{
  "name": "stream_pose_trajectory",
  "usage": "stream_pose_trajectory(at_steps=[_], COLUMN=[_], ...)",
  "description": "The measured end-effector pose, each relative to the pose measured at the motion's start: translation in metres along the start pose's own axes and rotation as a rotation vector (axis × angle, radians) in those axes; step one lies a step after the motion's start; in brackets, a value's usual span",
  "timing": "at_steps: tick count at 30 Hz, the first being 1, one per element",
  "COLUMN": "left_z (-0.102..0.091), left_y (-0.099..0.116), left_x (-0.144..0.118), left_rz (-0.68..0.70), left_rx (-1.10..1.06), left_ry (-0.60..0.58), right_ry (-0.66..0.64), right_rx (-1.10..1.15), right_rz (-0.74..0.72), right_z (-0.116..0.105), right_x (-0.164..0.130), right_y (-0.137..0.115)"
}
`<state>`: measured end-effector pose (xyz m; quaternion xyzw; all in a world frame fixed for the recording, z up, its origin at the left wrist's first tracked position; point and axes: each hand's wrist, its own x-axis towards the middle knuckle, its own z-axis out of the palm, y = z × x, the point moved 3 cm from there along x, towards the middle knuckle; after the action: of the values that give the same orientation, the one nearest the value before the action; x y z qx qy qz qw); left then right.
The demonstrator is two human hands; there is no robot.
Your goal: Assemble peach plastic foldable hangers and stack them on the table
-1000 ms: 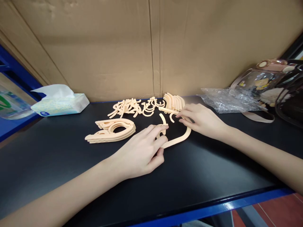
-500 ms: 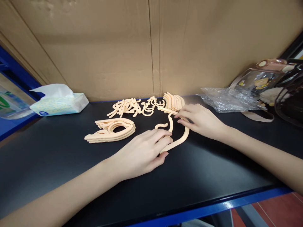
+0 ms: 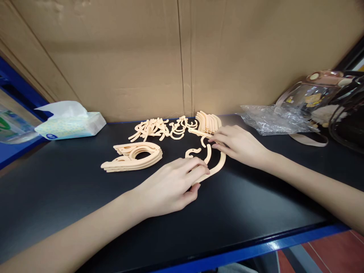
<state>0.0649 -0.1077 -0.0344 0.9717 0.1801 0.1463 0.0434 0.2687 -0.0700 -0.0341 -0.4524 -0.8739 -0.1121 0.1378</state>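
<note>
My left hand [image 3: 170, 185] presses its fingertips on one end of a curved peach plastic hanger arm [image 3: 216, 167] lying on the black tabletop [image 3: 71, 197]. A small peach hook piece [image 3: 207, 151] stands between both hands, its curled end to the left. My right hand [image 3: 241, 146] holds the far end of the arm and the hook piece with its fingertips. Just behind my right hand lies a row of similar peach arms [image 3: 209, 122].
A stack of folded peach hangers [image 3: 133, 155] lies left of my hands. Loose peach hooks [image 3: 162, 129] lie by the cardboard back wall [image 3: 182, 57]. A tissue pack [image 3: 71, 123] sits far left. Crumpled clear plastic [image 3: 270, 119] and a transparent bag [image 3: 321, 98] sit at the right.
The hook piece has swung from my left hand's fingertips over to the right hand's end of the arm. My left hand has flattened onto the arm's near end.
</note>
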Motion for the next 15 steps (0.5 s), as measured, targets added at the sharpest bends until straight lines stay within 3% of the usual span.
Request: stream_pose_trajectory(at_steps=[15], left_z=[0.0011], left_y=[-0.0008], left_x=[-0.0030], left_rz=[-0.047], left_rx=[-0.162], left_ry=[-0.134], right_ry=[-0.015], right_rx=[0.017], right_rz=[-0.063], right_z=[0.0001], right_x=[-0.0012], right_y=[-0.0076])
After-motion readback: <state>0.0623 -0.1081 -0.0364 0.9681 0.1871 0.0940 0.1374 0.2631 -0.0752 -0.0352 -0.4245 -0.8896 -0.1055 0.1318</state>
